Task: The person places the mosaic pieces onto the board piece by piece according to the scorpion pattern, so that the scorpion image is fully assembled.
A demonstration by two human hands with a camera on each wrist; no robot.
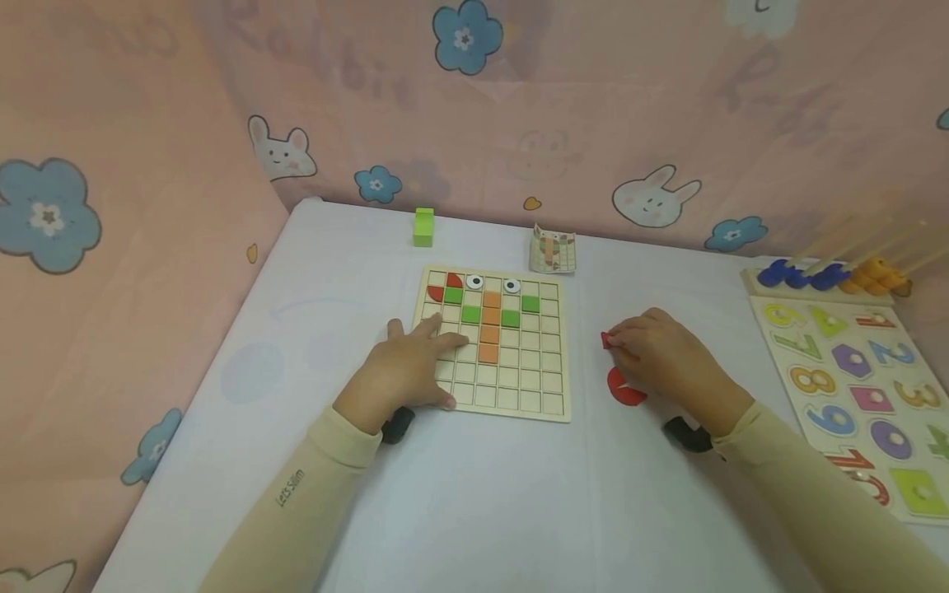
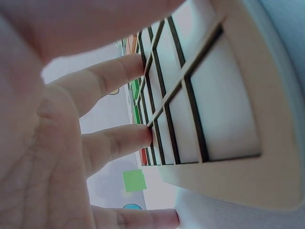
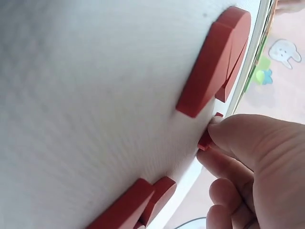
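left hand (image 1: 404,368) splays over the board (image 1: 507,399) edge, right hand (image 1: 658,358) pinching a red piece (image 1: 605,340) across a tabletop (image 1: 587,317) gap.

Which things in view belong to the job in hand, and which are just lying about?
In the job:
left hand, touching the grid board
right hand, pinching a red piece
other red pieces beside it
picture card, probably a guide

Apparently lying about:
green block
number board
counters
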